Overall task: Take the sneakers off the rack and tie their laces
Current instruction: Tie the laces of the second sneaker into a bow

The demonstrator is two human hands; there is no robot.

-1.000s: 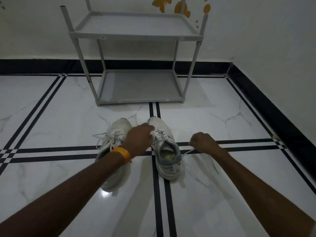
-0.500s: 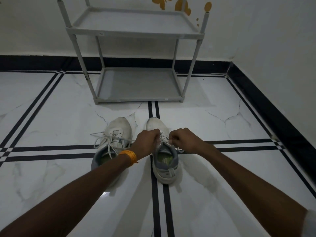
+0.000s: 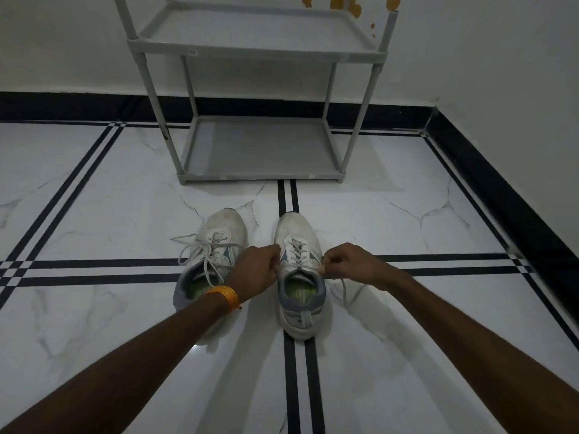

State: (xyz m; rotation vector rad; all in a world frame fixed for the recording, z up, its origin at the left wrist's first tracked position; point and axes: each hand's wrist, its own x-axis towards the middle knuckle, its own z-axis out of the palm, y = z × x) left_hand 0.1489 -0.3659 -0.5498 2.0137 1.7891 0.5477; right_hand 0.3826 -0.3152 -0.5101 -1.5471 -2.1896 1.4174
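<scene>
Two white sneakers stand side by side on the floor, toes pointing at the rack. The right sneaker (image 3: 299,277) has its laces pulled sideways: my left hand (image 3: 258,270) pinches one lace end at its left side, and my right hand (image 3: 346,266) pinches the other at its right side, with a loose lace tail (image 3: 343,289) hanging below. The left sneaker (image 3: 213,255) lies partly under my left wrist, its laces (image 3: 200,249) loose and spread. The grey two-shelf rack (image 3: 260,148) stands behind with nothing on its shelves.
White marble floor with black double stripes (image 3: 94,267). A white wall with black skirting (image 3: 501,195) runs along the right and the back. An orange band (image 3: 227,294) circles my left wrist. Orange wall stickers (image 3: 347,4) show behind the rack.
My right hand came in from the right to the right sneaker's tongue, then both hands drew apart, pulling the lace ends sideways. The view shifted closer to the shoes.
</scene>
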